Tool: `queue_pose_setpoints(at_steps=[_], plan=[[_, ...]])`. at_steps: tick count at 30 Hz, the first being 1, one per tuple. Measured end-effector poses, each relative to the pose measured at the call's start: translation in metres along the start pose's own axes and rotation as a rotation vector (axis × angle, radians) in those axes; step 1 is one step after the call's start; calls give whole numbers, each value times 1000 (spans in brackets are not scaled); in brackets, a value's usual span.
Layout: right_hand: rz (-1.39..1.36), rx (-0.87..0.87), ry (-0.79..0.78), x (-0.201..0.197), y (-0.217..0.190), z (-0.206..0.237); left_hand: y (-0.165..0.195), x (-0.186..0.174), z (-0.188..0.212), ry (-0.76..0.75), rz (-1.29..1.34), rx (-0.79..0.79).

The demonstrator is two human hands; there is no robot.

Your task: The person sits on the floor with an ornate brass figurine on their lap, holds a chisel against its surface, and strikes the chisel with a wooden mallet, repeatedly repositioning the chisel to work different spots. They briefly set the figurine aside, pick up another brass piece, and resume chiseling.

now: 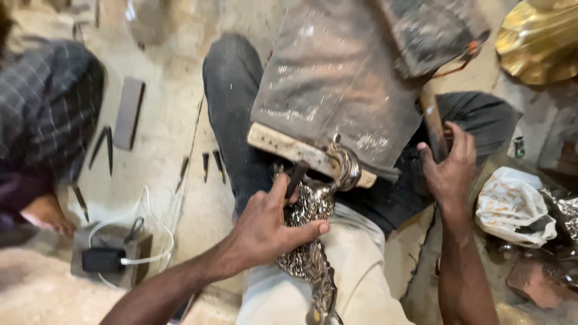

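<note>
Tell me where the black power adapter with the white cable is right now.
In the head view, the black power adapter with the white cable lies on the floor at lower left, left of the left hand and beside the small black scissors.

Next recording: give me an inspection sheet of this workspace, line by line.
Surface: dusty floor; work rests on a wooden block over the person's lap.
Job's things: ornate embossed metal piece; dark punch; hammer handle.
Clutter: loose punches, flat bar, crumpled plastic bag, brass piece.
Hands: left hand pinches the punch against the metal piece; right hand grips the hammer handle.
Cables: white cable looped by a black adapter.
Surroundings: another person's checked sleeve, left.
</note>
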State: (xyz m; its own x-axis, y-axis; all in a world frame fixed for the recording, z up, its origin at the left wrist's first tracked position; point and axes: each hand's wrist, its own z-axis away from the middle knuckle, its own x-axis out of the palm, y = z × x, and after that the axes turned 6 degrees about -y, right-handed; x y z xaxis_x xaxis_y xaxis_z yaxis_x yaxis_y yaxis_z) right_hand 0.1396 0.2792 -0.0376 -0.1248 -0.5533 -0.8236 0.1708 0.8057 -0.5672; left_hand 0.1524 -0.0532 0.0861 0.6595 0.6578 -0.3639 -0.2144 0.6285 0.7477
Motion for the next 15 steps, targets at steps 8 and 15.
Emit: queue_pose_setpoints(at_steps=[8,15], plan=[[219,-91,-60,11,-2,9,-30,3,7,-103,-85,-77],[-1043,294,-11,1,15,17,-59,-43,1,-85,67,-148]])
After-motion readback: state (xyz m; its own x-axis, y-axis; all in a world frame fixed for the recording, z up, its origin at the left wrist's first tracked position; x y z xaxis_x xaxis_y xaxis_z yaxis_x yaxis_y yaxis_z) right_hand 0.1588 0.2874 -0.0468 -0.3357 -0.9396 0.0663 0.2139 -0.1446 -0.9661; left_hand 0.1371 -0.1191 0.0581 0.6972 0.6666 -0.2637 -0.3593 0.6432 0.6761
